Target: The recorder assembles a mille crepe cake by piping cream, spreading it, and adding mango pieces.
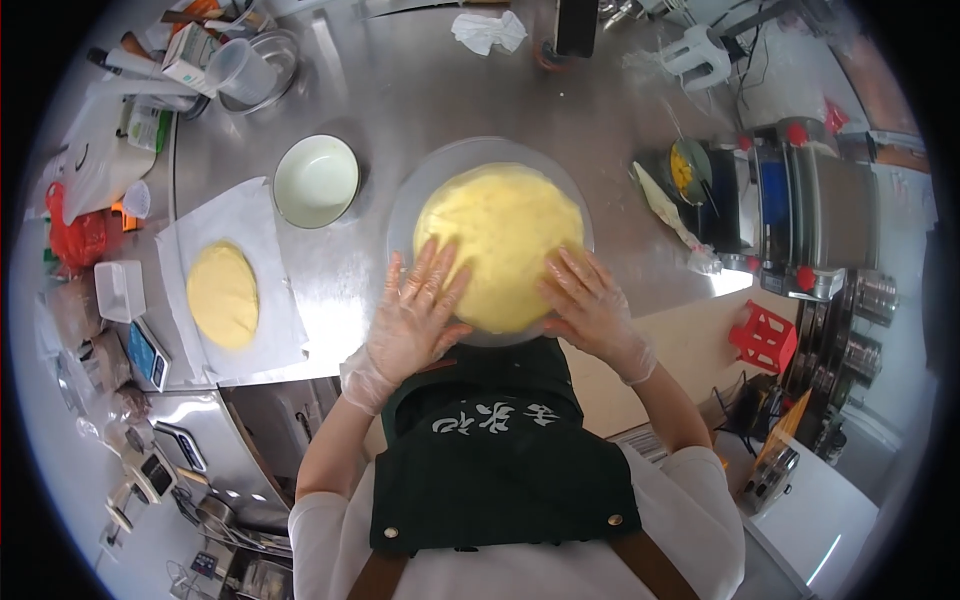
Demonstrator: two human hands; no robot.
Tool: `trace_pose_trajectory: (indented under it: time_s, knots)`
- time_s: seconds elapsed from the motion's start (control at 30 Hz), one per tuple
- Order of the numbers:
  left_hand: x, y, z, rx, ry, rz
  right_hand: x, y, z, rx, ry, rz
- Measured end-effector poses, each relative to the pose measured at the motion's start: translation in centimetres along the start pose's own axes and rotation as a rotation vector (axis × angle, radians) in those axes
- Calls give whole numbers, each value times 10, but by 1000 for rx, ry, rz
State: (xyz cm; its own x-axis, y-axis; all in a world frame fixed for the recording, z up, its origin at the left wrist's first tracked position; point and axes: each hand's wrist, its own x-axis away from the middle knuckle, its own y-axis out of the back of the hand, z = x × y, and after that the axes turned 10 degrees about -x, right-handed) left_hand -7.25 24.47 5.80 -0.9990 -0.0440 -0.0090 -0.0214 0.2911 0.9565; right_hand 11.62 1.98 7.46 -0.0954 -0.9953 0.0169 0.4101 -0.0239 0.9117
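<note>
A large round of pale yellow dough [500, 240] sits on a clear round plate or turntable [405, 205] at the front edge of the steel table. My left hand [412, 312], in a clear plastic glove, lies with fingers spread against the dough's near left side. On its near right side rests my right hand [590, 308], gloved alike, fingers stretched out. Both hands touch the dough without gripping it. Farther left, a smaller flat oval of yellow dough [222, 294] lies on white paper [275, 300].
A white bowl [316, 181] stands left of the plate. To the right are a piping bag [663, 207], a bowl with yellow pieces [690, 172] and a machine with red knobs [815, 210]. A crumpled tissue [489, 33] lies at the back. A scale [147, 355] sits far left.
</note>
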Motion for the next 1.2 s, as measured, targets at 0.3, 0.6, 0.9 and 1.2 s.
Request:
trace_pose_trajectory:
  time_s: [0.3,0.6,0.9,1.2]
  knots:
    - [22,-14,-19,-33,-3,-79,3,3,10,48,29,0]
    - [37,-16,-52,5,-24,-216,15,9,3,1,141,-71]
    - [16,-102,-12,815,1036,-900,9,10,40,-1257,-211,-571]
    - [-13,-109,5,914,1240,-815,40,-6,100,-1143,-389,-608]
